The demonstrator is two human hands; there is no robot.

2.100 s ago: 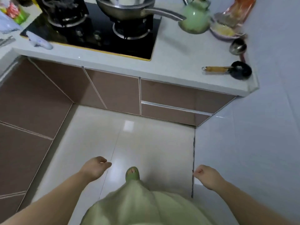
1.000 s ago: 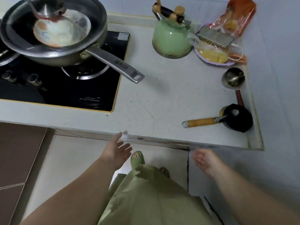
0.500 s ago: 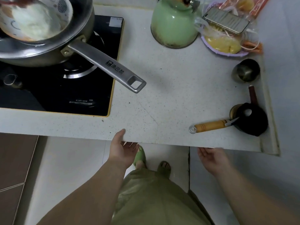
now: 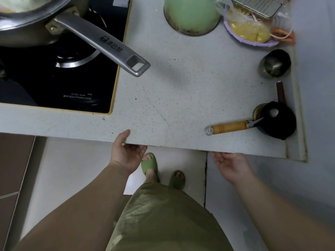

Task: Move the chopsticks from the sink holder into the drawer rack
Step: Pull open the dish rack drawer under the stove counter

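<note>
No chopsticks, sink holder or drawer rack show in the head view. My left hand [image 4: 126, 153] is at the front edge of the speckled white countertop [image 4: 181, 98], thumb on top of the edge and fingers curled beneath it, hidden. My right hand [image 4: 231, 164] is palm-up just below the same edge further right, fingers apart and holding nothing; its fingertips are hidden under the counter. The drawer fronts below are hidden by the overhang.
A steel pan [image 4: 36, 20] sits on the black hob [image 4: 59, 84], its long handle [image 4: 101, 42] jutting over the counter. A green kettle [image 4: 190, 13], a food plate [image 4: 250, 31], a steel cup [image 4: 275, 63], a wooden-handled tool [image 4: 230, 126] and a black ladle [image 4: 277, 120] stand right.
I have walked up to the counter and the view has closed in on it. Both hands rose from my sides to the counter's front edge, the left thumb now resting on top.
</note>
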